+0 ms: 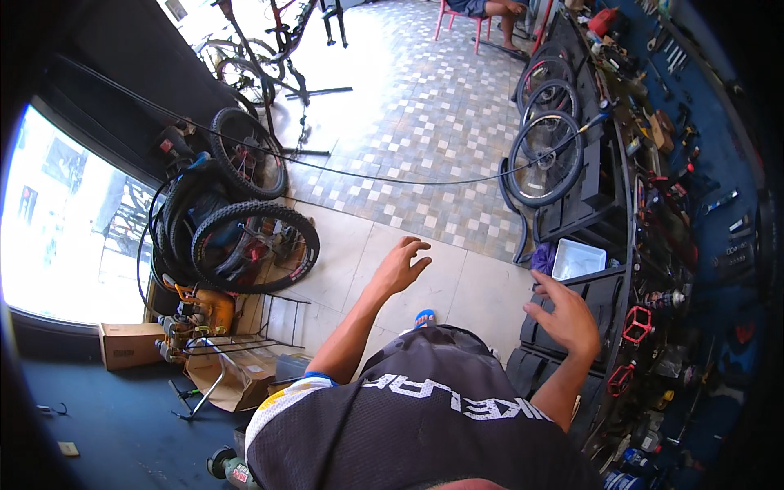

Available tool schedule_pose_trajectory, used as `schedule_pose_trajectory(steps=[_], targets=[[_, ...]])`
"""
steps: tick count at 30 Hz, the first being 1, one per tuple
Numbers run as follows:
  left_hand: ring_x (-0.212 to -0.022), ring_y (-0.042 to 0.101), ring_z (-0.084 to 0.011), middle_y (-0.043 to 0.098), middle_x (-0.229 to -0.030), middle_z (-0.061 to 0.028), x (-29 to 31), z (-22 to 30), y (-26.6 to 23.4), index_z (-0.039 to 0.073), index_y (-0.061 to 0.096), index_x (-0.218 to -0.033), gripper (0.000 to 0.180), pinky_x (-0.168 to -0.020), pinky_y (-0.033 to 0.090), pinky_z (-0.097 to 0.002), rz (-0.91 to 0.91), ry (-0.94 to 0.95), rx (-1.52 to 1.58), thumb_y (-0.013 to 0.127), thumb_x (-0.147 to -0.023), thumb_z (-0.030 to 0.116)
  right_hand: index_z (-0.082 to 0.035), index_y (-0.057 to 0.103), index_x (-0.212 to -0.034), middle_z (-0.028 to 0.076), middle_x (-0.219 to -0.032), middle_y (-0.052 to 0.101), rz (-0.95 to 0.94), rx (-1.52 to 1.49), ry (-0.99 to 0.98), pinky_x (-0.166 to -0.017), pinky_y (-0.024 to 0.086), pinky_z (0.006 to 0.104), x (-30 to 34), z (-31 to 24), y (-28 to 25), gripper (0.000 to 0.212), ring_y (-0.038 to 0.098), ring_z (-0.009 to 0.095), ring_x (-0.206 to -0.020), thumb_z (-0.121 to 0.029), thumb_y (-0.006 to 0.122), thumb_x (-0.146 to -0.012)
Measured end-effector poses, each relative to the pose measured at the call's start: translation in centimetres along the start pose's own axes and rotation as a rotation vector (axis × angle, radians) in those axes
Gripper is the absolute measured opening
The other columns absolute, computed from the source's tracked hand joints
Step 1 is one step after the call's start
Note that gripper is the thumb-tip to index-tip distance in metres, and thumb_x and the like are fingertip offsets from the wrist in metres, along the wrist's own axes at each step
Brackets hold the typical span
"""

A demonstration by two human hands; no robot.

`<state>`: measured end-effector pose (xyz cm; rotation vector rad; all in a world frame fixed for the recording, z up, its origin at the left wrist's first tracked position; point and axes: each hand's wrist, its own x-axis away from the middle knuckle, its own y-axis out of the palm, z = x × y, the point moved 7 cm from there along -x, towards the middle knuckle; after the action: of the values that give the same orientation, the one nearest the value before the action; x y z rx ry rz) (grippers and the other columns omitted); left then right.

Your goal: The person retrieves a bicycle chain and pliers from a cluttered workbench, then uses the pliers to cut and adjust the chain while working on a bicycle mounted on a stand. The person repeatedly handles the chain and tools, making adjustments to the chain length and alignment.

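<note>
My left hand [400, 265] is held out in front of me over the pale floor tiles, fingers slightly bent and apart, with nothing in it. Off to the right, my right hand [567, 317] is raised near the black drawer cabinet [539, 331], thumb and fingers spread, also holding nothing. A white plastic tray [578, 260] and a purple cloth-like bundle [543, 258] lie just beyond the right hand. Nearest to the left hand is a bicycle wheel with a knobbly tyre [306, 245], well apart from it.
Several bicycle wheels [549, 196] lean along the right-hand bench. A thin black hose [392, 179] hangs across the walkway. Tools and red pedals [637, 324] crowd the bench. At left stand an orange compressor [214, 310] and a cardboard box [131, 346]. A person [494, 10] sits far back.
</note>
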<state>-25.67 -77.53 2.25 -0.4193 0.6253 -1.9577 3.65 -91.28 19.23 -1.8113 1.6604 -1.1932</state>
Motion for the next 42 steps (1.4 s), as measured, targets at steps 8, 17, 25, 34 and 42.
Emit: schedule_pose_trajectory(steps=[8, 17, 25, 34, 42], targets=[[-0.108, 0.067, -0.0319, 0.061, -0.134, -0.0149, 2.7, -3.8, -3.1, 0.009, 0.069, -0.125, 0.032, -0.088, 0.057, -0.0401, 0.089, -0.068, -0.009, 0.071, -0.097, 0.024, -0.011, 0.056, -0.146, 0.017, -0.122, 0.070, -0.069, 0.150, -0.052, -0.099, 0.050, 0.0446, -4.3, -4.3, 2.4, 0.061, 0.065, 0.035, -0.116, -0.031, 0.072, -0.091], [-0.103, 0.070, -0.0297, 0.063, -0.131, -0.0135, 0.6, -6.1, -4.2, 0.009, 0.070, -0.124, 0.033, -0.083, 0.058, -0.0390, 0.066, -0.046, -0.005, 0.076, -0.094, 0.021, -0.009, 0.057, -0.144, 0.017, -0.121, 0.071, 0.003, 0.147, -0.125, -0.096, 0.052, 0.0432, -5.7, -4.4, 2.5, 0.058, 0.068, 0.034, -0.112, -0.028, 0.073, -0.091], [-0.099, 0.069, -0.0289, 0.064, -0.127, -0.0163, -3.2, -7.0, 1.4, 0.006, 0.069, -0.126, 0.034, -0.077, 0.059, -0.0354, -0.151, 0.036, -0.006, 0.074, -0.095, 0.019, -0.007, 0.054, -0.145, 0.019, -0.130, 0.067, -0.134, 0.234, 0.075, -0.105, 0.048, 0.0486, -4.8, -0.6, 2.4, 0.055, 0.062, 0.037, -0.124, -0.034, 0.063, -0.097], [-0.102, 0.069, -0.0318, 0.064, -0.130, -0.0172, -7.1, 3.3, 10.8, 0.007, 0.068, -0.126, 0.034, -0.069, 0.058, -0.0360, -0.479, 0.341, -0.059, 0.074, -0.094, 0.021, -0.004, 0.060, -0.128, 0.022, -0.120, 0.070, 0.130, 0.074, 0.426, -0.099, 0.050, 0.0508, 6.6, 7.6, 0.5, 0.043, 0.065, 0.040, -0.116, -0.030, 0.064, -0.094], [-0.106, 0.067, -0.0349, 0.062, -0.131, -0.0200, -8.5, 11.4, 18.5, 0.006, 0.067, -0.126, 0.035, -0.087, 0.057, -0.0417, -0.582, 0.460, -0.044, 0.074, -0.094, 0.019, -0.007, 0.057, -0.143, 0.020, -0.123, 0.070, 0.302, 0.061, 0.709, -0.100, 0.050, 0.0476, 15.8, 15.3, -4.7, 0.055, 0.064, 0.038, -0.120, -0.033, 0.066, -0.095]])
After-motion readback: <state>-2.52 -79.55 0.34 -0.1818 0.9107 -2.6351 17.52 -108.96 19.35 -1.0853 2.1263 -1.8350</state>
